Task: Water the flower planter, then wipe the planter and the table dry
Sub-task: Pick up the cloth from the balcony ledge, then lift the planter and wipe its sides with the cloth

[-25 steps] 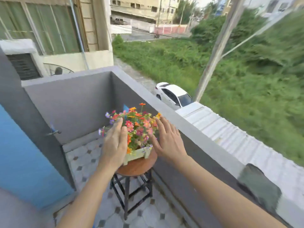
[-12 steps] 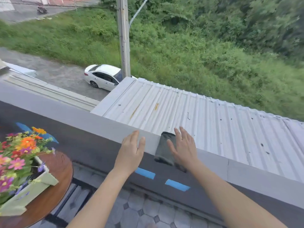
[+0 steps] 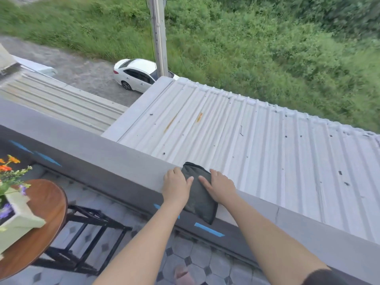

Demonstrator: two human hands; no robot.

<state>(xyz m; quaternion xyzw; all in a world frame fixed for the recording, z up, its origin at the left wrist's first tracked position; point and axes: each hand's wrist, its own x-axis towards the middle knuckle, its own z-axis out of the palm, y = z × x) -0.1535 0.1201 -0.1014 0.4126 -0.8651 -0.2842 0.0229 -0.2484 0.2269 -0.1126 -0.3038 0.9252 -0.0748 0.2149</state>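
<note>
A dark grey cloth [image 3: 198, 194] lies draped over the top of the grey balcony wall [image 3: 107, 161]. My left hand [image 3: 176, 187] rests on the cloth's left edge, fingers curled over the wall top and thumb on the cloth. My right hand [image 3: 221, 187] lies flat on its right side, thumb pointing left. At the far left a pale green planter [image 3: 18, 214] with orange and purple flowers [image 3: 8, 165] stands on a round wooden table [image 3: 45, 219] with black legs.
Beyond the wall lies a white corrugated roof [image 3: 246, 145], then a white car [image 3: 137, 74], a pole [image 3: 158, 36] and grass. Blue tape strips [image 3: 208, 229] mark the wall's inner face. The balcony floor [image 3: 197, 262] is tiled; a foot in a slipper [image 3: 183, 275] shows below.
My view swung right from the planter to the wall. Both hands left the flowers, reached the cloth on the wall top and now lie on it.
</note>
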